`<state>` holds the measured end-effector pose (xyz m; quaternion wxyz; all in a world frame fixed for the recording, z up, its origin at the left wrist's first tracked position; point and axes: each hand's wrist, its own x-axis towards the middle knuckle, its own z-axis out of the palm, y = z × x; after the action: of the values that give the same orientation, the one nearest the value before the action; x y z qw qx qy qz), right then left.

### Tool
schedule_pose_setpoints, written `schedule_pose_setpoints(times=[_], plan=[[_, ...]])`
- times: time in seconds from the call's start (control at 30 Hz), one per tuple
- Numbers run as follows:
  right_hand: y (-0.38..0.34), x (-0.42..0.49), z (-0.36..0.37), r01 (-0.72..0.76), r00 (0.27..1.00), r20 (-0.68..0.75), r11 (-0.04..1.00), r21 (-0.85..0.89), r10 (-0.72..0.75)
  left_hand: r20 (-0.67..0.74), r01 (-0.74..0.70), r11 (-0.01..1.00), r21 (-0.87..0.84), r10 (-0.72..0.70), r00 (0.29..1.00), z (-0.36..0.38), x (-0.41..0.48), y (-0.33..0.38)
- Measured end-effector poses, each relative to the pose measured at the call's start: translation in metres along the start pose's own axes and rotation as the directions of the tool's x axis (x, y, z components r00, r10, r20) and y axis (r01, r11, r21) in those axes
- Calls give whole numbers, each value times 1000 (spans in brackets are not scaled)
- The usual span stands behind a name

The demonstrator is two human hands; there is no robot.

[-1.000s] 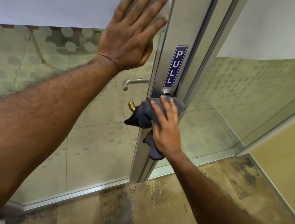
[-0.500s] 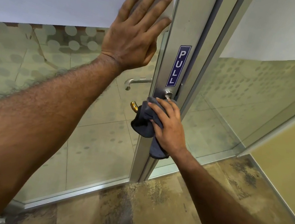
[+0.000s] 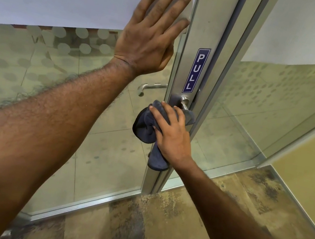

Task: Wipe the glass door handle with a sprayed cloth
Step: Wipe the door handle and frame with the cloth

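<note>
Pressing our left hand (image 3: 152, 40) flat and open on the glass above the handle (image 3: 183, 103), we closed our right hand (image 3: 170, 134) around the cloth (image 3: 146, 128) over its lever; bunched folds risked slipping off and missing metal.

I take this for an office: frosted, dot-patterned glass door (image 3: 97, 96) in an aluminium frame (image 3: 209, 23), blue PULL sticker (image 3: 196, 70), patterned carpet (image 3: 154, 230).
</note>
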<state>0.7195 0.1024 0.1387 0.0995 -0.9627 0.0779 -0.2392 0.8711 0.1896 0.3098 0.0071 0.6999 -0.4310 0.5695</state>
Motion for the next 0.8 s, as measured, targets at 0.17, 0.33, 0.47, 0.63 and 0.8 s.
schedule_pose_setpoints(times=[0.17, 0.33, 0.47, 0.63, 0.8], plan=[[6, 2, -10, -31, 996, -84, 991, 133, 43, 1, -1, 1000, 12, 1, 1000, -1, 1, 0], [-25, 28, -3, -232, 965, -114, 972, 41, 235, 9, -5, 1000, 9, 4, 1000, -2, 1, 0], [-33, 18, 8, -123, 992, -4, 987, -103, 123, 27, -4, 1000, 11, 4, 1000, -2, 0, -1], [2, 3, 2, 125, 991, -32, 988, -88, -128, 8, -8, 1000, 8, 8, 1000, -1, -1, 0], [1, 13, -10, 62, 996, -56, 998, 8, -62, 9, 0, 1000, -2, 0, 1000, 2, -2, -1]])
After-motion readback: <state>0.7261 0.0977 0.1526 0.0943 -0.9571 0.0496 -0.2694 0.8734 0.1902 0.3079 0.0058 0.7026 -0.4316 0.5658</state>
